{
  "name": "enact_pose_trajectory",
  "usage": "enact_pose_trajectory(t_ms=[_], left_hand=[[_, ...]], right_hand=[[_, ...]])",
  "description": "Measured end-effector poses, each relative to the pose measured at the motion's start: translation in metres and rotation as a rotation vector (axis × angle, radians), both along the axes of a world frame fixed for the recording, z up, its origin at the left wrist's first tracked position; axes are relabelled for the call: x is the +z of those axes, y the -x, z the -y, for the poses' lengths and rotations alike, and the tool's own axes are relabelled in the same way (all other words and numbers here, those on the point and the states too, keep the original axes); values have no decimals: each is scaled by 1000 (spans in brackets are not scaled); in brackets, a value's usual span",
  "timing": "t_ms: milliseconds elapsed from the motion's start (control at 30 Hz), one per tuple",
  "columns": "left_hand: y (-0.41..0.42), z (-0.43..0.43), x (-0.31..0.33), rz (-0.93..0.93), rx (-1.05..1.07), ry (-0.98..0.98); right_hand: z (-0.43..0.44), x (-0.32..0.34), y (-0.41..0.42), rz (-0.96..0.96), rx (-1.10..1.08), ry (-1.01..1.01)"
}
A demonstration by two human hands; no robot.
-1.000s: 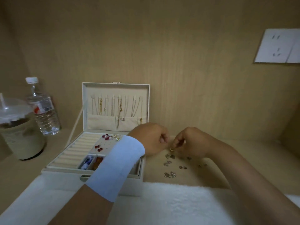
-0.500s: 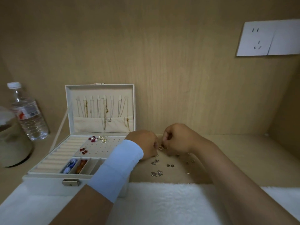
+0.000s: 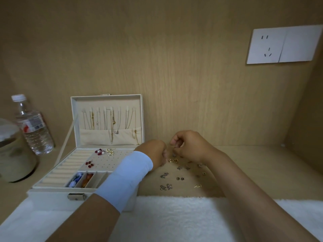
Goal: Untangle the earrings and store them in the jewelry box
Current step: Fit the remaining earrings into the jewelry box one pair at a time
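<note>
left hand [image 3: 153, 152] and right hand [image 3: 189, 145] curl over earrings [image 3: 180, 178] beside jewelry box [image 3: 52, 193].

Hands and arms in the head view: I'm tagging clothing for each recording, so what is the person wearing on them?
The left hand is bare, with no glove. A wide pale blue band of soft-looking fabric wraps the left wrist, and no sleeve shows beyond it. The right hand and right forearm are bare: no sleeve, watch or bracelet shows. Rings cannot be made out.

A wide, pale blue elastic wristband [image 3: 128, 179] sheathed the forearm just behind the left grip [image 3: 155, 152], toward seven o'clock; the right arm [image 3: 244, 189] was bare.
</note>
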State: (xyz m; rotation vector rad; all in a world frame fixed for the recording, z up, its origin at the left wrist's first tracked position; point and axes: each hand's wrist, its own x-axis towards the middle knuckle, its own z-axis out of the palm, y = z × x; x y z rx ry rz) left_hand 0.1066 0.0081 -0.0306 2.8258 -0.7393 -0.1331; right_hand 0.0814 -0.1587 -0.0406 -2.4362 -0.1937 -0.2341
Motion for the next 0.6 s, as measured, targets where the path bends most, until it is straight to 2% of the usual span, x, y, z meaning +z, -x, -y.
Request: enact_pose_trajectory(t_ms=[167, 600], left_hand=[[9, -29, 25, 113, 0, 230], [18, -150, 33, 3, 146, 756]], right_hand=[[-15, 6, 2, 29, 22, 2], [-92, 35, 8, 104, 170, -27]])
